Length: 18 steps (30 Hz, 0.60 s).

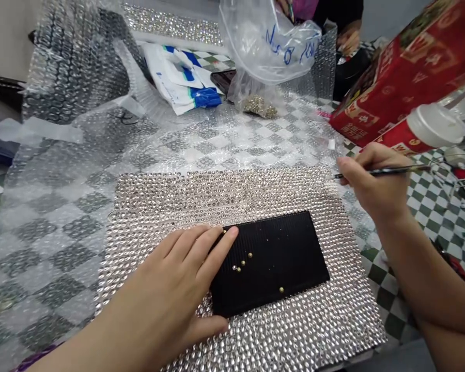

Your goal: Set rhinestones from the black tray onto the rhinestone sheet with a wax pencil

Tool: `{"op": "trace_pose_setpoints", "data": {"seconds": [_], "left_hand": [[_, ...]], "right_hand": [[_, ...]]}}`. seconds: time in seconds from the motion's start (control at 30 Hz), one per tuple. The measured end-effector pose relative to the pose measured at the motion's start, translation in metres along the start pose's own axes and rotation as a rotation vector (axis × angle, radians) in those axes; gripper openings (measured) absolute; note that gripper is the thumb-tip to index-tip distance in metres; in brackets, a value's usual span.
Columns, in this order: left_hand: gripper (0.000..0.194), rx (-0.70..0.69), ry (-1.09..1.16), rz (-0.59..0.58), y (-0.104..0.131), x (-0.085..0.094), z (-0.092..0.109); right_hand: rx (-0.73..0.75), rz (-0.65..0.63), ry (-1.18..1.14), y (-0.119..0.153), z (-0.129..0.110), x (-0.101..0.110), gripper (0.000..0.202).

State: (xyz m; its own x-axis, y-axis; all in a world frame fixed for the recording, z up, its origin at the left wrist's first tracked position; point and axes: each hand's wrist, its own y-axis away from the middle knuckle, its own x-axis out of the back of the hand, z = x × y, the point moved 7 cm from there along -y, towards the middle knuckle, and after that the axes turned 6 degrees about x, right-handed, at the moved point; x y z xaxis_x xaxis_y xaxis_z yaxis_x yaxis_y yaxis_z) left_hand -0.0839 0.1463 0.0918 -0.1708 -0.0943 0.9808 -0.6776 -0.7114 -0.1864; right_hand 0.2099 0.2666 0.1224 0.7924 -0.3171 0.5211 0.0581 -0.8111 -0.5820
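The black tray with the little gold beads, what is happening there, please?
A person works at a table with a green and white checked cloth. The left hand lies flat on the left edge of a black rectangular ridged tray, which rests on a sheet covered with silver rhinestones. A few small gold beads lie loose on the tray. The right hand holds a thin dark pen-like tool above the sheet's far right corner, away from the tray.

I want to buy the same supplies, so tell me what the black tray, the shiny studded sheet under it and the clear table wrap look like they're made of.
Black tray: probably matte plastic, going by its fine parallel ridges and lack of glare.
Studded sheet: rows of silvery faceted rhinestones, glass or acrylic, glinting all over; backing unclear.
Clear wrap: plastic bubble wrap, with the checked cloth visible through its round pockets.
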Motion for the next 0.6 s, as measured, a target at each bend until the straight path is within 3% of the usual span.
{"op": "trace_pose_setpoints", "data": {"seconds": [0.17,0.3,0.6], "left_hand": [[0.138,0.001,0.030,-0.010,0.004,-0.009,0.001],[0.141,0.054,0.082,-0.039,0.013,-0.019,-0.003],[0.139,0.058,0.106,-0.083,0.019,-0.022,-0.006]], "right_hand": [[-0.092,-0.079,0.098,0.004,0.032,0.004,0.042],[-0.112,-0.113,0.128,0.008,0.037,0.008,0.041],[-0.160,-0.196,0.185,0.011,0.044,0.001,0.042]]}}
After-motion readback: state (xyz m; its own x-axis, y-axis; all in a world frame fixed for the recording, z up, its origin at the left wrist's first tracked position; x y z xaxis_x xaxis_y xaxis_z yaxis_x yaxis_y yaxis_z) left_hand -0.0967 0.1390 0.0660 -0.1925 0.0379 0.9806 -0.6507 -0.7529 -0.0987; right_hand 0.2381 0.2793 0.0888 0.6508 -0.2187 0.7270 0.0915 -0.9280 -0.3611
